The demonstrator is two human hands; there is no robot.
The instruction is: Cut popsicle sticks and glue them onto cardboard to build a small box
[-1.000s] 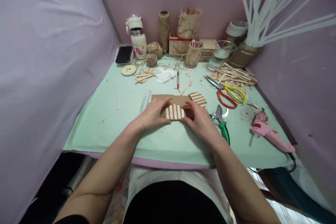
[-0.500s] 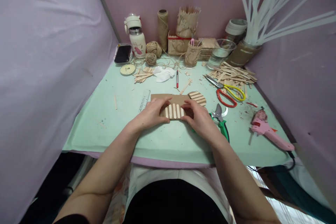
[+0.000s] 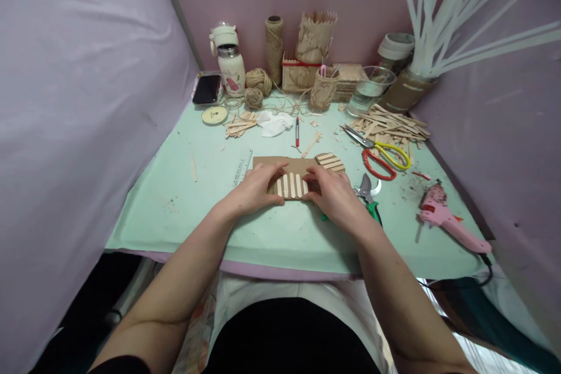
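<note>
Between my hands is a piece with pale wooden strips (image 3: 293,186) set upright in a row, its outer edges hidden by my fingers. My left hand (image 3: 263,184) grips its left side, thumb at the near edge and fingers at the far edge. On the right side my right hand (image 3: 328,190) holds it the same way. Behind it lies a brown cardboard sheet (image 3: 269,160). A round cardboard disc with similar strips (image 3: 329,162) rests just beyond my right hand. Green-handled pruning shears (image 3: 366,187) lie beside my right wrist, partly covered by it.
Red-and-yellow scissors (image 3: 379,155) and a pink glue gun (image 3: 451,222) lie to the right. A clear ruler (image 3: 242,167) is left of the cardboard. Farther back are a red pen (image 3: 297,133), craft sticks (image 3: 390,125), a water cup (image 3: 370,90), twine balls (image 3: 258,80) and a bottle (image 3: 231,73).
My right hand and forearm have shifted slightly and now cover more of the pruning shears. The whole view has moved a little; both hands keep their hold on the striped piece.
</note>
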